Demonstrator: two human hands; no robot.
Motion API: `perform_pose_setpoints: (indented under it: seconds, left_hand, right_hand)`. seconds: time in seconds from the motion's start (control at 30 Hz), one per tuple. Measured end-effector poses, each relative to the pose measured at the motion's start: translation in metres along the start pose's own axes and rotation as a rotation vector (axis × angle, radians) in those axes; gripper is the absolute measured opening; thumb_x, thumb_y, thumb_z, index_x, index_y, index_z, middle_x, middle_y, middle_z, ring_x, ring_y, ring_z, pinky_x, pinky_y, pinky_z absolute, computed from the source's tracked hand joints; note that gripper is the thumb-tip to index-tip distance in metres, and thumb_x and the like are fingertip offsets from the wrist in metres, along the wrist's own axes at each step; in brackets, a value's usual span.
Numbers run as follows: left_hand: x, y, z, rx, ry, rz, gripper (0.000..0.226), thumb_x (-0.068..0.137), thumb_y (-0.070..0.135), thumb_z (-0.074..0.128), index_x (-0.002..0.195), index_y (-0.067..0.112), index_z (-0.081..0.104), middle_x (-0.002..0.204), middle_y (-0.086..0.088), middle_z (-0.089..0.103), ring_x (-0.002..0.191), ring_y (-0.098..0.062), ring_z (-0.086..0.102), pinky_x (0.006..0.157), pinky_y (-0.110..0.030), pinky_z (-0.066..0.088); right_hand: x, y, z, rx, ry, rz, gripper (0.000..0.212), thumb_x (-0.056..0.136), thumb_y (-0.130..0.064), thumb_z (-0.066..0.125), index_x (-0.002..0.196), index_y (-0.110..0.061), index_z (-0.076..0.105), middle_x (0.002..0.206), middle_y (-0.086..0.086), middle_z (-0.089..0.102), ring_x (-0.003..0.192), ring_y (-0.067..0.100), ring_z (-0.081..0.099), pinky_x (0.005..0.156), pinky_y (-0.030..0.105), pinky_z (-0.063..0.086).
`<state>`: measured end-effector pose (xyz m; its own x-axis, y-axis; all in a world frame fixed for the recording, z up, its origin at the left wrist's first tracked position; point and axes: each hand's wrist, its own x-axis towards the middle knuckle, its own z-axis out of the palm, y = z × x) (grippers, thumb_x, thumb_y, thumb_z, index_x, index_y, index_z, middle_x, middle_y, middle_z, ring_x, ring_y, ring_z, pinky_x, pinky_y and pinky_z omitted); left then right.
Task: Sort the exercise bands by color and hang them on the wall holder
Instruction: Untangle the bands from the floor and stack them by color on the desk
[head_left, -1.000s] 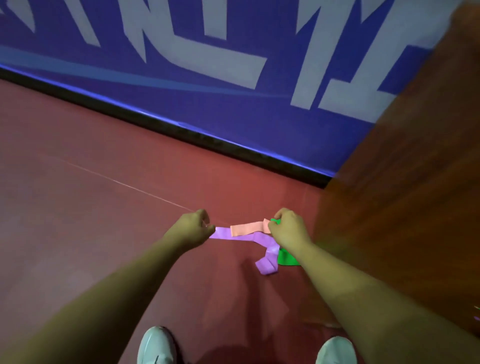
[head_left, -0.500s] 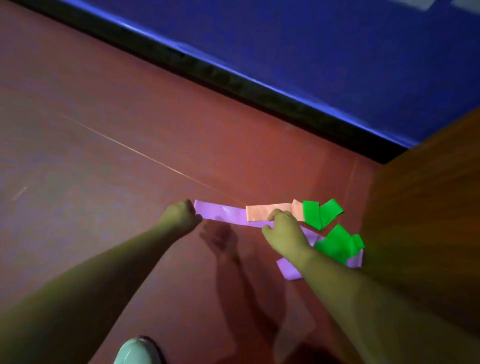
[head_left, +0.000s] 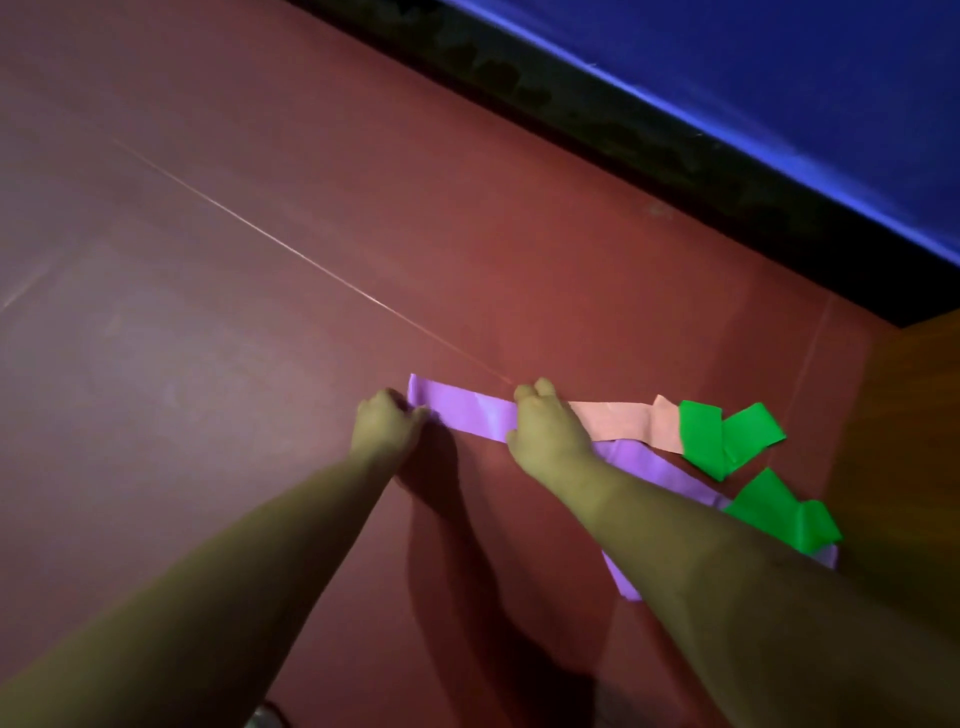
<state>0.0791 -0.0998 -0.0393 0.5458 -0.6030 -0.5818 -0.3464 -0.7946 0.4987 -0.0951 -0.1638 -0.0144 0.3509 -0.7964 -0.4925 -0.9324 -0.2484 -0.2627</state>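
A purple exercise band (head_left: 467, 413) lies stretched on the red floor. My left hand (head_left: 384, 426) pinches its left end. My right hand (head_left: 545, 428) has its fingers curled over the purple band where a peach band (head_left: 618, 423) lies across it. The purple band runs on under my right forearm to a folded end (head_left: 621, 577). A green band (head_left: 722, 436) is crumpled at the peach band's right end. A second green piece (head_left: 779, 512) lies lower right. No wall holder is in view.
A black skirting strip (head_left: 675, 161) and a blue wall (head_left: 779, 78) run along the far side. A brown wooden panel (head_left: 904, 447) stands at the right, close to the bands. The toe of a white shoe (head_left: 262, 717) shows at the bottom edge.
The view has dropped closer to the floor. The bands came down flat onto the floor, and my right hand slid left along them, uncovering the peach and green bands.
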Motion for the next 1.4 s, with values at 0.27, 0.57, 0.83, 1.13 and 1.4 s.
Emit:
perform_pose_setpoints:
  seconds: [0.27,0.57,0.83,1.13,1.4]
  left_hand:
    - [-0.032,0.032,-0.025,-0.303,-0.116,0.223,0.027,0.070,0.027,0.060,0.080,0.003,0.054,0.070,-0.006,0.057,0.066,-0.017,0.049,0.067,-0.041,0.050]
    - [-0.149,0.141,-0.137,-0.627,-0.202,0.450,0.009,0.075,0.010,0.065,0.079,0.011,0.057,0.065,-0.005,0.061,0.058,-0.016,0.054,0.068,-0.036,0.052]
    - [-0.305,0.202,-0.250,-0.705,-0.122,0.700,0.011,0.088,0.005,0.066,0.083,0.016,0.064,0.073,-0.003,0.065,0.071,-0.014,0.058,0.071,-0.032,0.051]
    - [-0.503,0.241,-0.322,-0.619,-0.075,0.978,0.004,0.085,0.010,0.070,0.087,0.009,0.068,0.069,-0.008,0.067,0.061,-0.014,0.058,0.064,-0.029,0.050]
    - [-0.637,0.238,-0.341,-0.430,-0.039,1.166,0.010,0.086,0.014,0.071,0.078,0.018,0.066,0.056,0.009,0.063,0.053,-0.003,0.053,0.051,-0.014,0.041]
  right_hand:
    - [-0.019,0.004,-0.013,0.206,0.045,0.039,0.014,0.081,-0.002,0.055,0.080,-0.015,0.062,0.101,0.014,0.057,0.091,0.033,0.060,0.080,0.036,0.048]
    - [-0.116,-0.021,-0.133,0.856,0.140,0.098,0.026,0.080,0.004,0.059,0.066,-0.018,0.054,0.046,-0.002,0.052,0.046,0.013,0.048,0.046,0.022,0.036]
    - [-0.270,-0.059,-0.270,0.997,0.267,-0.078,0.019,0.086,0.001,0.066,0.075,-0.013,0.062,0.047,-0.007,0.053,0.036,-0.002,0.044,0.041,0.017,0.037]
    - [-0.463,-0.064,-0.381,0.826,0.422,-0.205,0.017,0.086,-0.001,0.067,0.075,-0.014,0.065,0.053,-0.002,0.061,0.045,0.005,0.055,0.042,0.017,0.041]
    - [-0.612,-0.077,-0.469,0.912,0.577,-0.442,0.011,0.091,-0.025,0.066,0.095,-0.015,0.070,0.078,-0.003,0.071,0.061,0.012,0.062,0.053,0.024,0.047]
